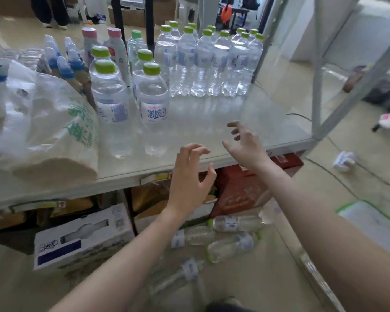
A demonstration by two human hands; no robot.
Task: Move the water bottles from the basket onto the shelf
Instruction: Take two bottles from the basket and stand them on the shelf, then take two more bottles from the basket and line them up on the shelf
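Both empty, loose-fingered: left hand (189, 176), right hand (245, 145); beyond, clear green-capped water bottles (207, 61), seemingly full, upright on shelf (212, 122).

The front right of the shelf (212, 131) lies bare, from the near edge back to the far block of green-capped bottles (212, 61), and both hands hover over this stretch holding nothing. To the left it is hemmed by four nearer bottles (131, 93) and, beyond them, a bagged paper roll (52, 136); the grey upright post (316, 70) bounds it on the right. Below the shelf, loose bottles (223, 235) and a white carton (81, 237) clutter the floor
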